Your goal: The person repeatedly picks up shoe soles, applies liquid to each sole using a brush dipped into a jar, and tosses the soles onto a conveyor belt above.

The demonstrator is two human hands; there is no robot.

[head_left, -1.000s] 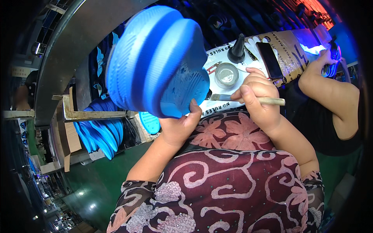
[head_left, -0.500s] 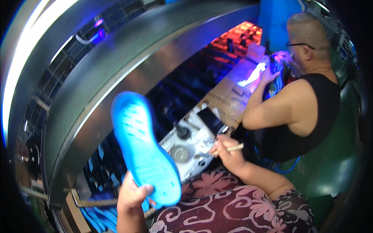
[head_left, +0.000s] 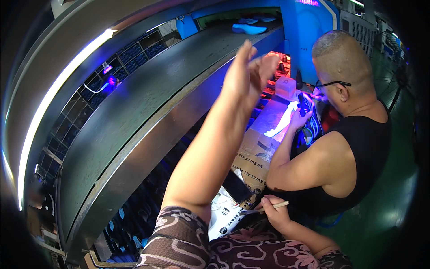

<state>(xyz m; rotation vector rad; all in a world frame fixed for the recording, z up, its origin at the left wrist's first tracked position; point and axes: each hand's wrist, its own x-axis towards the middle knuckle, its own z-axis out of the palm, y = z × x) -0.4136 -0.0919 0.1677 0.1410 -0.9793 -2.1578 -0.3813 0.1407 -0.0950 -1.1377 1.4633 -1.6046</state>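
Note:
My left hand (head_left: 251, 74) is stretched far forward, at the near edge of a dark conveyor belt (head_left: 134, 94). Its fingers are extended and apart, with nothing in them. Beyond the fingertips a bright blue shoe sole (head_left: 249, 29) lies on the belt, with more blue soles (head_left: 247, 20) behind it. Down at the lower right, my right hand (head_left: 276, 214) is closed round a brush (head_left: 273, 206) with a pale wooden handle. The brush tip points left over a white printed covering (head_left: 219, 219). My left arm hides part of this work surface.
A dark phone (head_left: 236, 187) lies beside brown cardboard (head_left: 253, 163). To the right sits a co-worker (head_left: 345, 152) in a black top, holding a dark shoe (head_left: 308, 119) under violet light. Under the belt are shelves of dark shoe parts (head_left: 134, 228). A blue machine (head_left: 311, 40) stands at the back.
My left hand has swung forward from the lower left to the belt and no longer holds the blue sole. My right hand keeps the brush, slightly lower. The view has shifted.

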